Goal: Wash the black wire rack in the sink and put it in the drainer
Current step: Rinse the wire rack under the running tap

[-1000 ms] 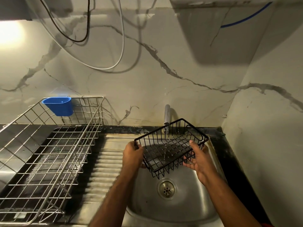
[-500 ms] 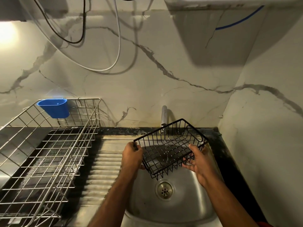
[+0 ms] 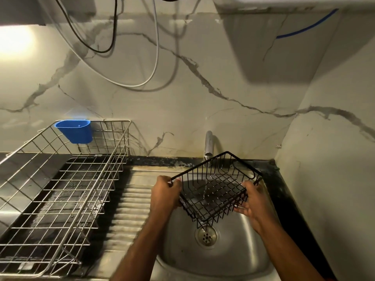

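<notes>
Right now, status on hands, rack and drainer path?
Left hand and right hand grip black wire rack. Rack tilted under tap stream, above steel sink. Silver wire drainer to the left; nothing between.

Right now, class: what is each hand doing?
Left hand: grips the black wire rack.
Right hand: holds the rack's other side.

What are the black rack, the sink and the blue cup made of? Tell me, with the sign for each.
Black wire rack: thin metal wire, apparently with a dark coating; the open welded-looking grid suggests it.
Sink: looks like stainless steel, brushed silver with soft reflections.
Blue cup: probably plastic, with smooth, uniform colour and a moulded shape.
</notes>
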`<state>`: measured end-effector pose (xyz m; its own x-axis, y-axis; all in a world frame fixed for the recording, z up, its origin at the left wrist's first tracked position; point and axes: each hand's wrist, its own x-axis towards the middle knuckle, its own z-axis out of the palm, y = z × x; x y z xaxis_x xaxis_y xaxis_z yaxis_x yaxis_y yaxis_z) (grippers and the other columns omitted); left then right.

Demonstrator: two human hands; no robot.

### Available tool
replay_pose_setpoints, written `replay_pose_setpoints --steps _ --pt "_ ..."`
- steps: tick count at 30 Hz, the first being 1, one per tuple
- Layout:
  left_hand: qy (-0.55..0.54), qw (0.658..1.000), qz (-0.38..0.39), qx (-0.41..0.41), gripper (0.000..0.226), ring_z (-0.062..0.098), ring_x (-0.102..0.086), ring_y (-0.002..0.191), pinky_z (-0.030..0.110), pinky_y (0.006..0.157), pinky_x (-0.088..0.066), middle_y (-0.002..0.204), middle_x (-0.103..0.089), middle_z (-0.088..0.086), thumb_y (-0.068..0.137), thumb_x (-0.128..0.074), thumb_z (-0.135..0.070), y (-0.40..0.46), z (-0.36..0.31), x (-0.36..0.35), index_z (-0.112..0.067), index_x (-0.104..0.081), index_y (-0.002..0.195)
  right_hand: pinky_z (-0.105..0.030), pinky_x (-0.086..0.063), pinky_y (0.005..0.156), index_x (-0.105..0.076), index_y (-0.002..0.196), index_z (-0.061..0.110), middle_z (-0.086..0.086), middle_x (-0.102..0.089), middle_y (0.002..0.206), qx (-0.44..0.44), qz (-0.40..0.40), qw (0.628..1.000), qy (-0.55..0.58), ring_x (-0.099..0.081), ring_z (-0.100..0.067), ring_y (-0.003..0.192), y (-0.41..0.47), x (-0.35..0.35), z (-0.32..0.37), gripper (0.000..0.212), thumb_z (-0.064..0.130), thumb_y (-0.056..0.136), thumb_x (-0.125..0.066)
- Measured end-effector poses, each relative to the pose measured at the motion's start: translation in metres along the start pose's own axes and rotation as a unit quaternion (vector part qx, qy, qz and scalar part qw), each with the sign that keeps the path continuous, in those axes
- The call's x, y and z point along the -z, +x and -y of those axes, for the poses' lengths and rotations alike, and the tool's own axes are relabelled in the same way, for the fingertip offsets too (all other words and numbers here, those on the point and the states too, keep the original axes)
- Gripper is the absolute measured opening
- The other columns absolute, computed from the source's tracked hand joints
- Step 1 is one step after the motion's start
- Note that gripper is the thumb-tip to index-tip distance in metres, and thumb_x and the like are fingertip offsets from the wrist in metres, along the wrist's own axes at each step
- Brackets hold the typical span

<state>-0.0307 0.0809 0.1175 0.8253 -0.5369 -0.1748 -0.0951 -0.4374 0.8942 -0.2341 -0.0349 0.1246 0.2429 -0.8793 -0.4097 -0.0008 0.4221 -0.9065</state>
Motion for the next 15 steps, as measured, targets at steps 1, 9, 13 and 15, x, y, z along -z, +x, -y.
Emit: replay_pose_setpoints --steps 1,9,13,15 --pt "-0.01 1.0 0.006 -0.002 0.027 0.02 -0.068 0.058 0.028 0.045 -0.053 0.092 -0.071 0.007 0.101 -0.06 -0.035 -0.002 -0.001 0.002 -0.014 -0.053 0.117 -0.061 -0.053 0.09 -0.051 0.092 0.027 -0.002 -0.054 0.092 0.0 -0.003 1.0 -0.007 -0.063 -0.031 0.089 -0.001 0.001 0.001 0.009 0.029 0.098 -0.058" --pt "0.015 0.999 0.037 -0.029 0.02 0.023 -0.07 0.049 0.039 0.05 -0.062 0.085 -0.071 0.007 0.105 -0.055 -0.029 -0.007 -0.004 0.007 -0.015 -0.067 0.113 -0.061 -0.053 0.09 -0.053 0.098 0.031 -0.009 -0.059 0.101 -0.006 -0.007 1.0 -0.029 -0.065 -0.035 0.09 -0.003 -0.001 0.008 0.01 0.04 0.098 -0.057" --pt "0.009 0.999 0.034 -0.038 0.022 0.027 -0.071 0.053 0.048 0.054 -0.063 0.083 -0.071 0.007 0.104 -0.054 -0.036 -0.01 -0.006 0.01 -0.017 -0.066 0.105 -0.062 -0.052 0.091 -0.032 0.15 0.02 -0.027 -0.046 0.139 0.002 -0.011 0.999 -0.033 -0.059 -0.029 0.083 -0.007 -0.003 0.012 0.059 0.038 0.099 -0.057" --pt "0.007 0.999 0.029 -0.042 0.024 0.026 -0.072 0.054 0.049 0.055 -0.063 0.081 -0.07 0.006 0.104 -0.053 -0.041 -0.011 -0.007 0.01 -0.02 -0.063 0.103 -0.061 -0.053 0.09 -0.027 0.153 0.022 -0.028 -0.04 0.147 0.009 -0.012 0.999 -0.038 -0.054 -0.021 0.074 -0.007 -0.004 0.014 0.064 0.041 0.099 -0.056"
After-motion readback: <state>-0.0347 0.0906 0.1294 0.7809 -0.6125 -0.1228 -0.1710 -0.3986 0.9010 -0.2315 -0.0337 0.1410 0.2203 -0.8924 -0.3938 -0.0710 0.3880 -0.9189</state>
